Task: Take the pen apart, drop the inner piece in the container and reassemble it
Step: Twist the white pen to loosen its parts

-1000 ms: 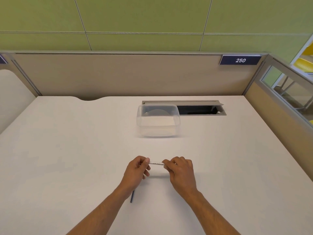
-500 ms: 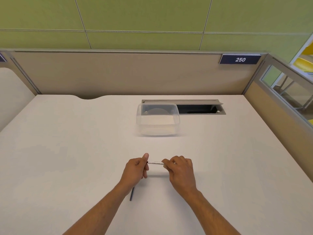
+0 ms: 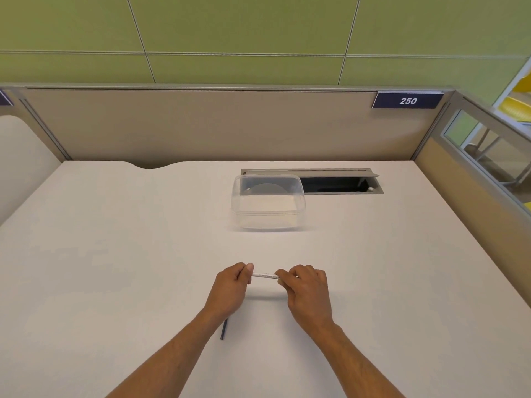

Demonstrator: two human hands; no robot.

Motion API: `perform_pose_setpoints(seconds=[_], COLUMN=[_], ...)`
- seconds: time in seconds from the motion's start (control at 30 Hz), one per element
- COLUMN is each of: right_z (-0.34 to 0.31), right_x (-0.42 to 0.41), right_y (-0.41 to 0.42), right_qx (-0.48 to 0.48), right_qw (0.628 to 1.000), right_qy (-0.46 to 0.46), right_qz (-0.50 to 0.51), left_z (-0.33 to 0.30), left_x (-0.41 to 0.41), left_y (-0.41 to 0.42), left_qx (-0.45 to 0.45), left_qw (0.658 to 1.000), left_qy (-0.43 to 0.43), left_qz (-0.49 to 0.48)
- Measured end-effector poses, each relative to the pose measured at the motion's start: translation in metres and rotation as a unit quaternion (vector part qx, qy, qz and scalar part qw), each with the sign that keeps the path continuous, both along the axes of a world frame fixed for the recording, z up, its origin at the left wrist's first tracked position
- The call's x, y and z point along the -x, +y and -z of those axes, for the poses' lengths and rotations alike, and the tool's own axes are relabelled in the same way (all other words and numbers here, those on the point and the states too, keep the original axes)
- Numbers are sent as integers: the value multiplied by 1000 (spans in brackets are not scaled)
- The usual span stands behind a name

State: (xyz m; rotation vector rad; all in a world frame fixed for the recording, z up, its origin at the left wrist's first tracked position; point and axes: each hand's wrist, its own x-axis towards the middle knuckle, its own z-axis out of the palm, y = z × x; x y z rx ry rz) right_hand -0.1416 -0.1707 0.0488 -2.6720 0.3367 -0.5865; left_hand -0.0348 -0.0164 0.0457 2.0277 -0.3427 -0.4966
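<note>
- My left hand [image 3: 230, 288] is curled into a loose fist around one end of the pen [image 3: 265, 275], thumb tip pressed on top where the barrel leaves my grip.
- My right hand [image 3: 307, 291] pinches the other end between thumb and bent fingers, knuckles up.
- Only the short white middle stretch of the pen shows between my hands; it lies nearly level, running left to right, with small dark print along it that I cannot read.
- Both ends of the pen are hidden inside my hands, so I cannot tell whether any part has come off.
- The pen is held just above the white worktop [image 3: 115, 268], with a soft shadow beneath it.
- A thin dark stick [image 3: 223, 330] pokes out from under my left wrist and lies flat on the worktop; most of it is covered by my forearm.
- The clear plastic container [image 3: 268, 206] sits farther back on the worktop, well apart from my hands, open at the top, with nothing visible inside.
- Just behind and to the right of the container is a grey cable slot [image 3: 339, 185] set into the worktop, its flap raised.
- A dark blue plate [image 3: 407, 100] reading 250 hangs on the beige partition behind.
</note>
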Motion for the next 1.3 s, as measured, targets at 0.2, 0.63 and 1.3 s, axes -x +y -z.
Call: perform_pose_setpoints(seconds=[0.2, 0.63, 1.3], right_z=[0, -5, 1], right_x=[0, 3, 8], right_y=[-1, -10, -19], right_qx=[-1, -4, -3], right_qw=[1000, 1000, 1000], right_qy=[-6, 13, 25], right_qz=[-7, -13, -17], left_z=[-2, 2, 11], left_x=[0, 6, 11], left_y=[-3, -2, -13], left_qx=[51, 59, 56], left_qw=[994, 995, 996], left_qy=[92, 77, 74], left_qz=[-25, 1, 1])
